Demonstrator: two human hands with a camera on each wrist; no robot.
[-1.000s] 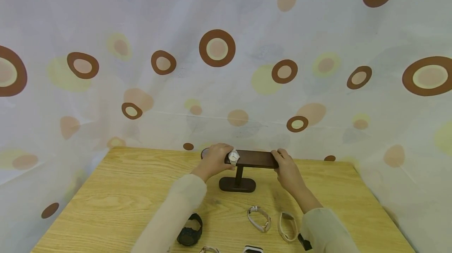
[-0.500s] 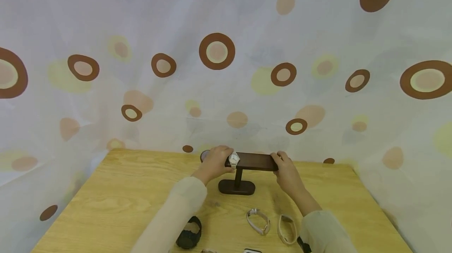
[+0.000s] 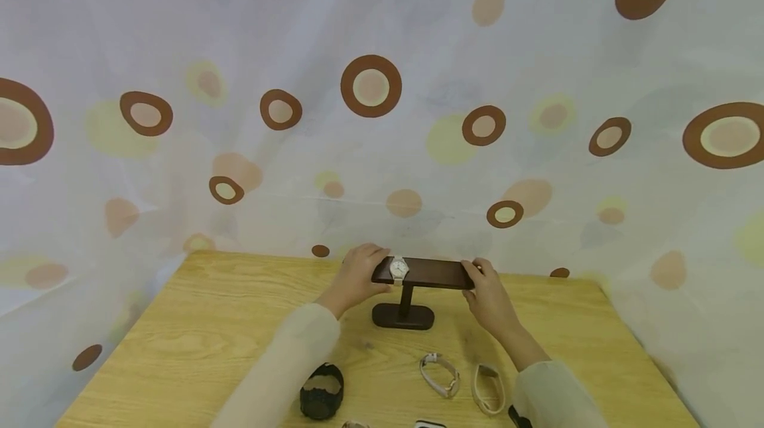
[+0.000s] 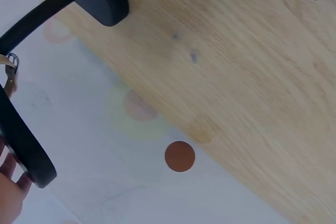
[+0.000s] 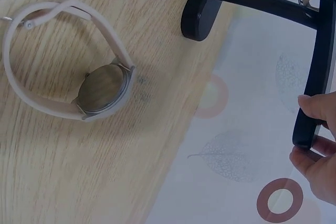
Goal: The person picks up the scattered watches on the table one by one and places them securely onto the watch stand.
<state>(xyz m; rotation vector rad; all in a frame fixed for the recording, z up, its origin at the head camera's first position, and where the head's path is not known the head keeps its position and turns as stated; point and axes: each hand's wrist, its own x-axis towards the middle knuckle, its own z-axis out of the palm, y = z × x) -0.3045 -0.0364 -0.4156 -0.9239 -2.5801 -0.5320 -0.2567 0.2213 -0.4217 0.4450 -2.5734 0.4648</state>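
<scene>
Head cam: I've got the left hand (image 3: 357, 277) gripping the left end of the dark stand's bar (image 3: 438, 274), right hand (image 3: 492, 298) gripping the right end. White-dial watch (image 3: 398, 269) is around the bar, near the left hand. Base (image 3: 402, 316) sits on the table (image 3: 209, 322).

Left wrist: fingers touch the bar end; thumb out of frame. Strap buckle (image 4: 13, 61) shows on the bar's underside.

Right wrist: thumb and fingers pinch the bar; beige-strap watch (image 5: 122, 51) lies on the table.

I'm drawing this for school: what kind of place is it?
Perhaps a curtained-off work corner: spotted sheeting behind and beside a wooden table, with a dark watch stand on it.
</scene>
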